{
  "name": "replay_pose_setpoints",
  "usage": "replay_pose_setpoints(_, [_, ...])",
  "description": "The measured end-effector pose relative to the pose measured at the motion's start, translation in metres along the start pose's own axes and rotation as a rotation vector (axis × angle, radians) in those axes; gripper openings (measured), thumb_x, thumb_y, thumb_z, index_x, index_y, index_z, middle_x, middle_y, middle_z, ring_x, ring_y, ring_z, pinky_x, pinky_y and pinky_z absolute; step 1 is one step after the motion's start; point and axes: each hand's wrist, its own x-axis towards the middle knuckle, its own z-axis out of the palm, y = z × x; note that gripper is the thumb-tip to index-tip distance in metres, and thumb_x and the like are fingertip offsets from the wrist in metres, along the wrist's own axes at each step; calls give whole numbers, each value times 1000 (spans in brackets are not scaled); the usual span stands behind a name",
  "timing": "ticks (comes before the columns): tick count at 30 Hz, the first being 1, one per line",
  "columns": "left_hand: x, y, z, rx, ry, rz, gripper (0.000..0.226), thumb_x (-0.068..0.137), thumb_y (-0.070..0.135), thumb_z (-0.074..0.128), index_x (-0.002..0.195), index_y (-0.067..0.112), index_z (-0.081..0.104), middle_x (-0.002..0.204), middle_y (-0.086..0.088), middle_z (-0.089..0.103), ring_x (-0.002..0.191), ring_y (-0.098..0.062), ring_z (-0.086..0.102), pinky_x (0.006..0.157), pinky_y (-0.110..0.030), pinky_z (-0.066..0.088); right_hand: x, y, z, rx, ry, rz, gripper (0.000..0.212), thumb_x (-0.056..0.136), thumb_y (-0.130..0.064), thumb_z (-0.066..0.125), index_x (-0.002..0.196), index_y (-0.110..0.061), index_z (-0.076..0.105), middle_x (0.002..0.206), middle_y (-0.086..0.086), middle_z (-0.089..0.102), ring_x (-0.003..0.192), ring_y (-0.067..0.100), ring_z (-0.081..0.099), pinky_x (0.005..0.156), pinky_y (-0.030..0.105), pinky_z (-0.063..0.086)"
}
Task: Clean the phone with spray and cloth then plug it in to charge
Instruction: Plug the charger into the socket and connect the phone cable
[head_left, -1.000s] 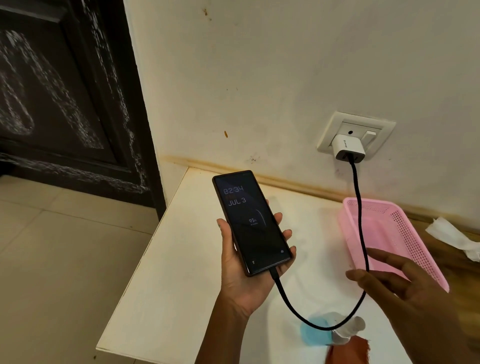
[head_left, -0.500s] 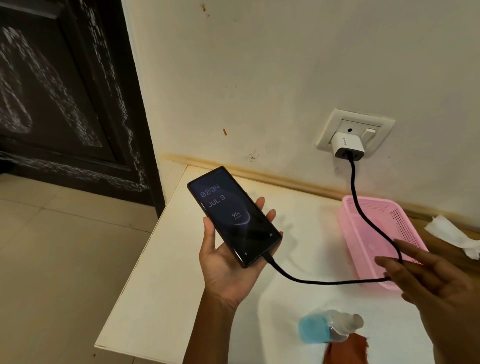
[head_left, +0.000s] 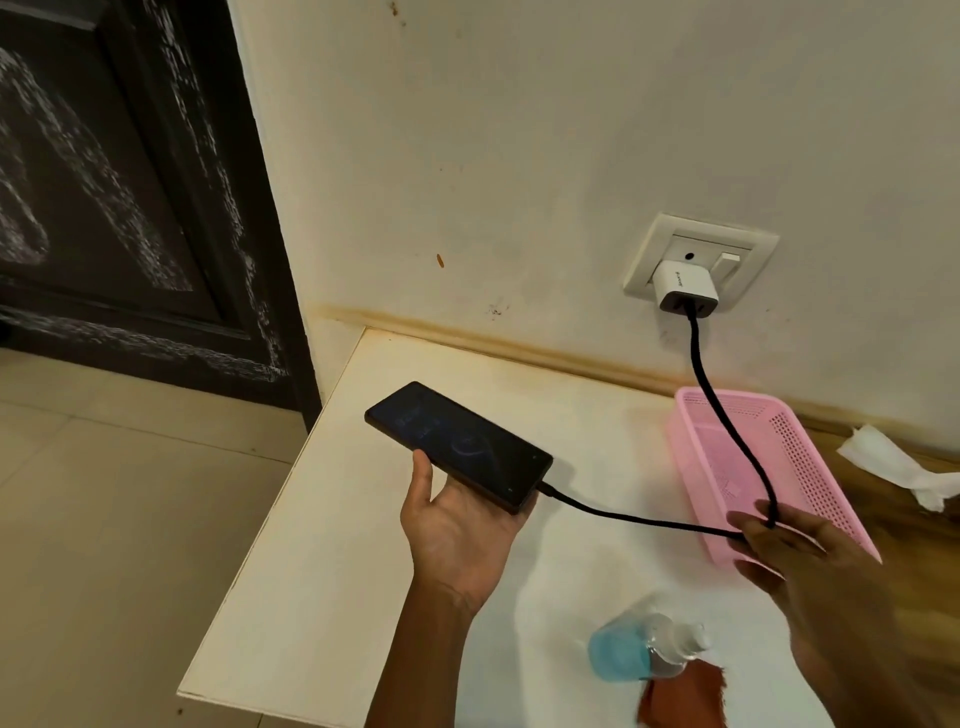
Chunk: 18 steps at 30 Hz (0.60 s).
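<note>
My left hand holds the black phone from below, screen up and tilted flat over the white table. A black cable runs from the phone's right end to a white charger plugged into the wall socket. My right hand reaches out with straight fingers, and the cable loops over its fingertips by the pink basket. A spray bottle with blue liquid stands at the table's near side, beside a reddish-brown cloth.
A pink plastic basket sits on the table below the socket, the cable hanging across it. Crumpled white tissue lies on the wooden surface at right. A dark door and tiled floor are at left.
My left hand has lowered the phone and tipped it flatter, further left. The right hand has moved right, drawing the cable out toward the basket. The phone screen looks dimmer.
</note>
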Motion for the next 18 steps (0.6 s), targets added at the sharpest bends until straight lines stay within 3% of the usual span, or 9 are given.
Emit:
replay_pose_setpoints(2, [0, -1, -1, 14, 47, 18, 62, 89, 62, 36, 130, 19, 55, 131, -16, 60, 121, -36, 53, 98, -51, 42, 11, 8, 9, 45, 49, 55, 23, 79, -12, 65, 99, -5, 57, 88, 6, 69, 63, 20, 69, 59, 27, 59])
replay_pose_setpoints(4, [0, 0, -1, 15, 96, 36, 62, 90, 62, 34, 129, 19, 55, 130, -16, 60, 121, -34, 52, 100, -52, 38, 18, 12, 16, 34, 34, 47, 20, 77, -7, 68, 94, -3, 60, 78, 7, 69, 64, 24, 68, 52, 20, 57])
replay_pose_setpoints(7, [-1, 0, 1, 35, 153, 57, 61, 93, 60, 28, 135, 23, 50, 136, -11, 56, 127, -29, 47, 107, -50, 30, 29, 15, 20, -42, 49, 9, 18, 79, 8, 65, 90, -6, 64, 89, 15, 67, 75, 31, 67, 59, 21, 58])
replay_pose_setpoints(10, [0, -3, 2, 118, 239, 70, 57, 97, 56, 19, 141, 27, 42, 143, -5, 48, 133, -22, 40, 110, -44, 24, 39, 15, 28, -95, 111, -73, 19, 78, 5, 67, 92, -8, 65, 95, 17, 68, 79, 33, 68, 69, 26, 59])
replay_pose_setpoints(14, [1, -10, 5, 201, 330, 61, 56, 99, 54, 16, 139, 26, 43, 140, -3, 50, 131, -19, 42, 103, -39, 30, 45, 15, 37, -150, 215, -155, 23, 79, 0, 68, 102, -2, 66, 99, 14, 68, 86, 33, 65, 84, 42, 54])
replay_pose_setpoints(18, [4, -16, 8, 225, 440, 36, 53, 100, 51, 17, 131, 23, 50, 132, -3, 55, 120, -17, 49, 96, -38, 36, 46, 10, 42, -132, 314, -218, 24, 80, -5, 70, 104, -4, 66, 97, 9, 67, 74, 17, 62, 71, 23, 51])
